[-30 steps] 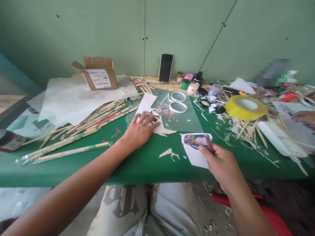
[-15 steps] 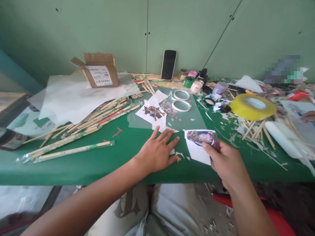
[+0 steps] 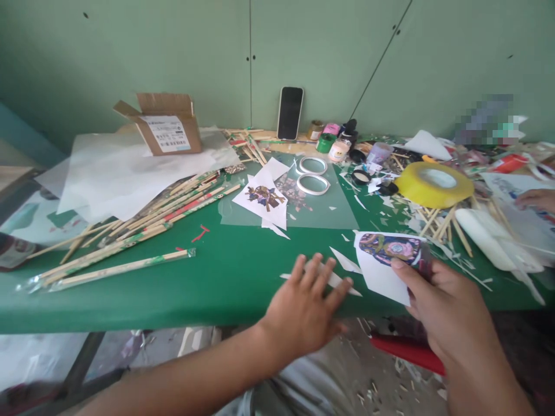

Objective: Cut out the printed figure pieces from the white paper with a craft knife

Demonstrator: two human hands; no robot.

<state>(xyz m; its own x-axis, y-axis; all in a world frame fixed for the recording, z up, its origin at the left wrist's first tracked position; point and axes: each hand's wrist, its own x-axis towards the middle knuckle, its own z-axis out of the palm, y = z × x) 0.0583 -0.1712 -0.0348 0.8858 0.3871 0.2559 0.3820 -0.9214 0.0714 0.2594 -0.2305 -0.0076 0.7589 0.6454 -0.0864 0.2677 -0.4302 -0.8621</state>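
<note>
My right hand (image 3: 446, 306) pinches a white paper cut-out with a colourful printed picture (image 3: 385, 254) at the front edge of the green table (image 3: 217, 271). My left hand (image 3: 306, 309) lies flat with fingers spread on white paper scraps (image 3: 336, 280) near the same edge, just left of the cut-out. Another printed picture on white paper (image 3: 262, 199) rests farther back on a clear plastic sheet (image 3: 329, 208).
Wrapped bamboo sticks (image 3: 130, 231) spread across the left. Two white tape rings (image 3: 312, 173), a big yellow tape roll (image 3: 433, 185), small jars (image 3: 333, 144), a phone (image 3: 289, 112) and a cardboard box (image 3: 167, 124) stand behind. Another person's hand (image 3: 535, 199) is at the right.
My left hand left the far picture and slid back along the table to the front edge, pushing scraps. My right hand kept hold of the cut-out.
</note>
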